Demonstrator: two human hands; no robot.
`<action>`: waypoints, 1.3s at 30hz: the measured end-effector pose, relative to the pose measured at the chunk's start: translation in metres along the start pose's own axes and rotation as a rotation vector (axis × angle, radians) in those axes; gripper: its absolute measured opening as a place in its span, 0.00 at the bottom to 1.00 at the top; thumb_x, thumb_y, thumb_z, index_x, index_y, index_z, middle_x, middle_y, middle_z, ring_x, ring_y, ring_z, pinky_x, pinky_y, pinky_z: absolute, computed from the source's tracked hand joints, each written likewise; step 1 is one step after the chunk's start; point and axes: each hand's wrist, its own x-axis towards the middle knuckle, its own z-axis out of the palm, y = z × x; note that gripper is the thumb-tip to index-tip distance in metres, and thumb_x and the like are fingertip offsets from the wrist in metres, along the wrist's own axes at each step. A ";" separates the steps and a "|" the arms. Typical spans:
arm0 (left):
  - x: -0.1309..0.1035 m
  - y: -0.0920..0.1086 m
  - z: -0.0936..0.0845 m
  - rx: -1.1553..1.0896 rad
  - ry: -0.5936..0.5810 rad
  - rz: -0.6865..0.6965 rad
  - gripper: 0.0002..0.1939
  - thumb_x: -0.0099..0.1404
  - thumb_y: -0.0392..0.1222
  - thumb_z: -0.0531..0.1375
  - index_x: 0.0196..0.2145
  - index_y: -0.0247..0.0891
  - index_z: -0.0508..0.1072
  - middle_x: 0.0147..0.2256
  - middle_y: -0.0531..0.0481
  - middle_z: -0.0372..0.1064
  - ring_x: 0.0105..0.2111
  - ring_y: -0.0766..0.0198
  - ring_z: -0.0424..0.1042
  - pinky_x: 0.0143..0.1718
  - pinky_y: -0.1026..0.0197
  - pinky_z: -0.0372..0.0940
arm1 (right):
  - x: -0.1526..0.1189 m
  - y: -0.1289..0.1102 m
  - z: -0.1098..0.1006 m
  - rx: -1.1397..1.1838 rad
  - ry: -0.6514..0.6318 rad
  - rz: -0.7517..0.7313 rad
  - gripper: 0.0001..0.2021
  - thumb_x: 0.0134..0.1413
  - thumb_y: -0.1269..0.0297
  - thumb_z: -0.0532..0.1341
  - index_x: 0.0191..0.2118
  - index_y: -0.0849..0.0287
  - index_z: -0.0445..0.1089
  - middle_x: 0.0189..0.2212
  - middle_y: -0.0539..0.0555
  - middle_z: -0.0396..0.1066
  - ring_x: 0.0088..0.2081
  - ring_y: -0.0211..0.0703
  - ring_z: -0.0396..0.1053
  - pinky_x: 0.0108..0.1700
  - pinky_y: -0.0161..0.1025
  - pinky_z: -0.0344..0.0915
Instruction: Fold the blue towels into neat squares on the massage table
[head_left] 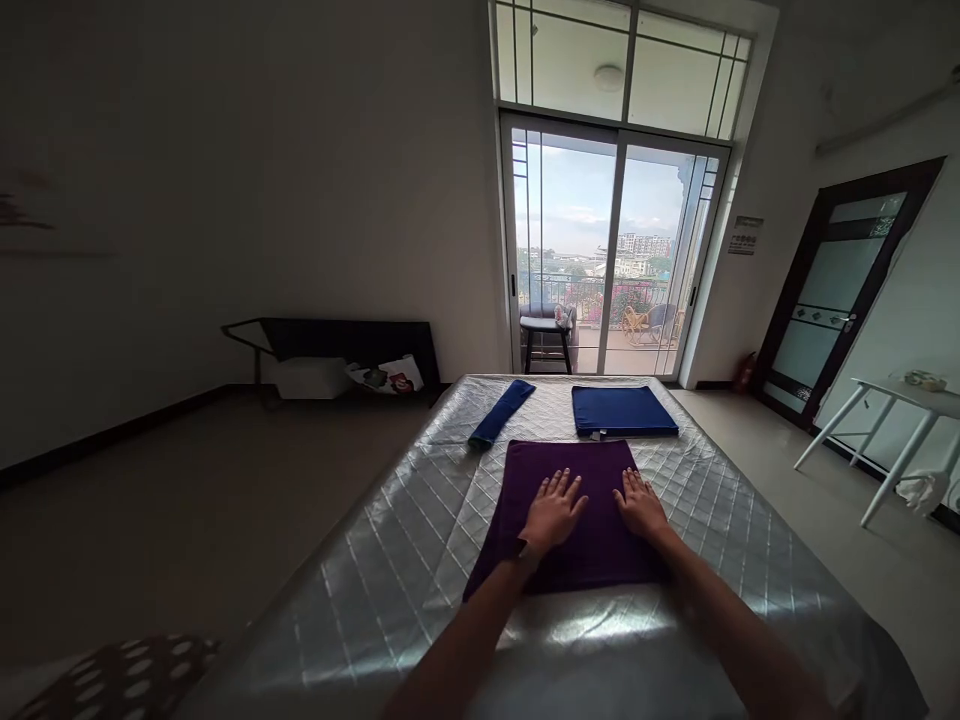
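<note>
A purple cloth (592, 545) lies flat on the silver quilted cover (405, 560). My left hand (553, 512) rests palm down on its left part, fingers spread, with a dark band at the wrist. Near the cloth's right edge, my right hand (642, 503) lies flat with its fingers stretched out. Neither hand grips anything. Beyond the purple cloth are a folded blue cloth (624, 410) with a small pale tag, at the right, and a narrow rolled or folded blue cloth (502, 412), lying slantwise at the left.
A dark bench (345, 340) with a white box (309, 378) and a printed bag (390, 376) stands by the wall at left. Sliding glass doors (562, 230) are ahead. A white table (911, 392) stands at right, and a spotted fabric (127, 680) lies at the lower left.
</note>
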 end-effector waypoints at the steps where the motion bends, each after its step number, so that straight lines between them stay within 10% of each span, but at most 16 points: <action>1: 0.001 0.013 0.003 -0.010 -0.030 0.024 0.29 0.76 0.53 0.43 0.70 0.46 0.56 0.69 0.46 0.53 0.70 0.51 0.50 0.68 0.44 0.47 | 0.000 -0.001 -0.001 -0.005 0.000 0.002 0.34 0.69 0.54 0.41 0.72 0.71 0.44 0.72 0.60 0.41 0.73 0.44 0.37 0.71 0.44 0.36; 5: -0.004 0.025 0.009 -0.020 -0.081 0.002 0.30 0.75 0.54 0.43 0.72 0.47 0.49 0.69 0.46 0.54 0.70 0.53 0.50 0.69 0.45 0.46 | -0.002 -0.001 -0.003 -0.020 0.004 0.010 0.33 0.69 0.54 0.40 0.72 0.70 0.44 0.72 0.60 0.43 0.73 0.43 0.38 0.71 0.44 0.37; 13: -0.083 -0.057 -0.008 0.039 -0.065 -0.178 0.35 0.74 0.60 0.41 0.70 0.37 0.55 0.70 0.38 0.50 0.70 0.47 0.46 0.68 0.42 0.46 | -0.007 -0.006 -0.006 -0.012 0.063 0.045 0.32 0.68 0.59 0.40 0.71 0.74 0.48 0.71 0.65 0.46 0.73 0.48 0.40 0.71 0.48 0.35; 17: -0.112 -0.066 -0.013 0.028 -0.068 -0.194 0.37 0.74 0.60 0.39 0.69 0.32 0.54 0.70 0.36 0.49 0.71 0.49 0.45 0.68 0.45 0.46 | -0.026 -0.008 -0.005 -0.029 0.096 0.061 0.31 0.68 0.64 0.40 0.71 0.74 0.48 0.72 0.64 0.44 0.73 0.48 0.39 0.71 0.49 0.34; 24: -0.103 -0.038 -0.035 0.105 -0.129 -0.299 0.38 0.74 0.56 0.41 0.68 0.22 0.56 0.69 0.31 0.48 0.70 0.46 0.47 0.69 0.45 0.45 | -0.074 0.017 0.017 0.030 -0.003 -0.090 0.34 0.69 0.52 0.40 0.73 0.67 0.44 0.73 0.58 0.41 0.73 0.46 0.39 0.71 0.46 0.40; 33: -0.055 0.083 -0.024 -0.030 -0.130 0.021 0.34 0.74 0.59 0.40 0.69 0.40 0.57 0.71 0.46 0.48 0.71 0.53 0.45 0.70 0.47 0.44 | -0.083 0.019 0.019 0.002 0.033 -0.152 0.35 0.70 0.51 0.39 0.72 0.70 0.44 0.73 0.60 0.40 0.73 0.46 0.38 0.72 0.46 0.38; 39: -0.072 0.049 -0.021 -0.055 -0.184 -0.051 0.36 0.73 0.62 0.41 0.71 0.42 0.53 0.71 0.46 0.44 0.72 0.52 0.42 0.70 0.45 0.41 | -0.087 0.015 0.016 -0.001 0.057 -0.162 0.33 0.70 0.54 0.40 0.71 0.73 0.47 0.71 0.63 0.45 0.73 0.47 0.37 0.72 0.46 0.38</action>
